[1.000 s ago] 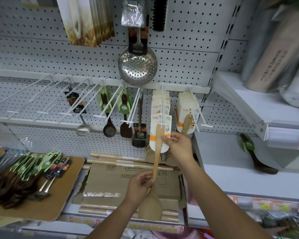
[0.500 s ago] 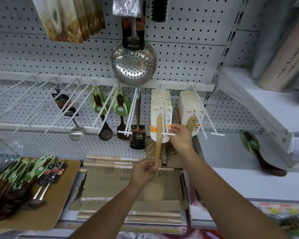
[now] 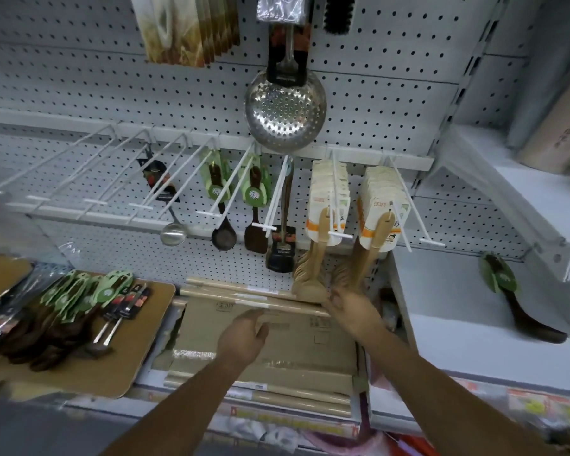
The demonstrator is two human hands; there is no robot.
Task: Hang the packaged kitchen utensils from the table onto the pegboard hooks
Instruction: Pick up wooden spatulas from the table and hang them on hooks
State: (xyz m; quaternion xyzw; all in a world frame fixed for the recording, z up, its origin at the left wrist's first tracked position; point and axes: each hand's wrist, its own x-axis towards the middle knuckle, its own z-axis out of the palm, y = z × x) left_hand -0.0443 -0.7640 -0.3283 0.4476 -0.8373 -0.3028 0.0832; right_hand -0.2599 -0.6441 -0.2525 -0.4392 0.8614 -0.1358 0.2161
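**Pegboard** [image 3: 392,103]: white, perforated, fills the upper view. A row of long white hooks [image 3: 94,201] juts from its rail, running from 9 to 3 o'clock.

**Wooden spatula** [image 3: 320,238]: cream-and-orange card. Hangs foremost on a hook at 1 o'clock of view centre, blade down, in front of a stack of like packs. Neither hand holds it.

**Second spatula stack** [image 3: 380,218]: on the next hook, at 3 o'clock of the first.

**Left hand** [image 3: 244,337]: at 6 o'clock of centre, palm down over a cardboard box [image 3: 287,353]. Fingers relaxed and slightly spread, holding nothing.

**Right hand** [image 3: 354,312]: at 4 o'clock of centre, just below the spatula blades. Fingers loosely bent, empty. Whether the tips touch the blades cannot be told for blur.

**Table** [image 3: 135,357]: brown top, at 8 o'clock. Bears a pile of packaged utensils [image 3: 69,311]: dark spoons on green cards, steel pieces on black cards.

**Skimmer** [image 3: 285,113]: steel, perforated. Hangs at 12 o'clock, above the hook row.

**Rolling pins** [image 3: 244,296]: lie across the box, at 9 o'clock of the right hand.

**Green-carded spoon** [image 3: 520,311]: lies alone on a white shelf [image 3: 458,330] at 3 o'clock.
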